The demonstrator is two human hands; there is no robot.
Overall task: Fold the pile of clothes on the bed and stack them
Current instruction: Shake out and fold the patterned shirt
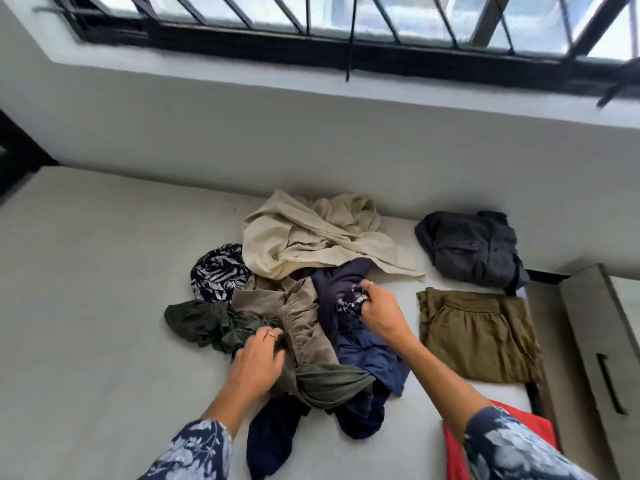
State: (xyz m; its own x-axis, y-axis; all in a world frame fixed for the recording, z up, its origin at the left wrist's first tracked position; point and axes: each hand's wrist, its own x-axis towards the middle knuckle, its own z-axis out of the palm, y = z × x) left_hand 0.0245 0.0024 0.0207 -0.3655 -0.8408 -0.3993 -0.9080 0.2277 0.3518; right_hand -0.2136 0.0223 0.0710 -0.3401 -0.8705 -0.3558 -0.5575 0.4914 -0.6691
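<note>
A loose pile of clothes lies in the middle of the grey bed (86,271): a cream garment (311,233) at the back, a black-and-white patterned piece (218,271), a taupe garment (298,313), dark green fabric (197,323) and navy pieces (367,355). My left hand (256,365) reaches into the dark green fabric beside the taupe garment, its fingertips hidden in the folds. My right hand (377,313) grips a small dark floral-print piece (349,301) atop the navy clothes. To the right lie a folded olive garment (478,334) and a folded dark grey shirt (471,251).
A red cloth (457,455) lies at the bed's near right edge. A grey cabinet with a black handle (609,382) stands to the right of the bed. The wall and a barred window (346,22) run behind the bed.
</note>
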